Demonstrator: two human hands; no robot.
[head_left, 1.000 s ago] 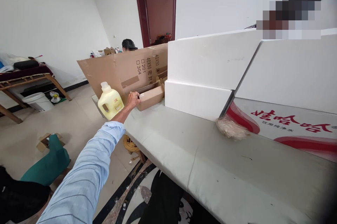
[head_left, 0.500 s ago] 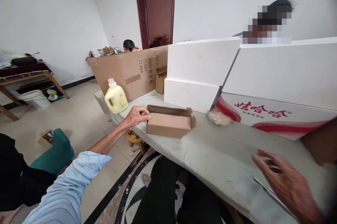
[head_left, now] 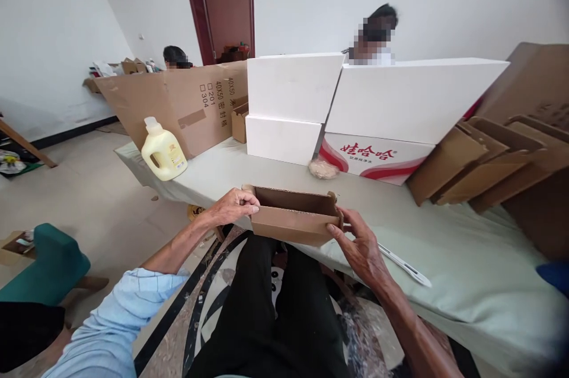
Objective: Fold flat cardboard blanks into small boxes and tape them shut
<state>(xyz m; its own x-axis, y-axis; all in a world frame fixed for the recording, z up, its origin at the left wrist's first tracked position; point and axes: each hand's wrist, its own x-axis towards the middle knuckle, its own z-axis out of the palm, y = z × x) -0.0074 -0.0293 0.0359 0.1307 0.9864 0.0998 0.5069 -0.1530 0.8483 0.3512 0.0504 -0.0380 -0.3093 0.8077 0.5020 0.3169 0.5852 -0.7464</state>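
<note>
A small, long brown cardboard box [head_left: 288, 228] with its top open stands near the front edge of the cloth-covered table [head_left: 377, 221]. My left hand [head_left: 231, 206] pinches the box's left end between thumb and fingers. At the other end my right hand [head_left: 358, 242] grips the right side panel, with the thumb on the front and the fingers behind. Just right of my right hand lies a white, slim plastic tool [head_left: 406, 265] whose kind I cannot make out.
A yellow jug [head_left: 164, 153] stands on the left by a large carton [head_left: 173, 105]. White foam boxes [head_left: 284, 138] line the back, with a clear plastic bundle [head_left: 323, 169] before them. Several folded cardboard boxes [head_left: 462, 159] lean at right. Two people sit beyond.
My right hand has come in from the right and taken hold of the box's right end. The camera has turned right. My left hand keeps its hold.
</note>
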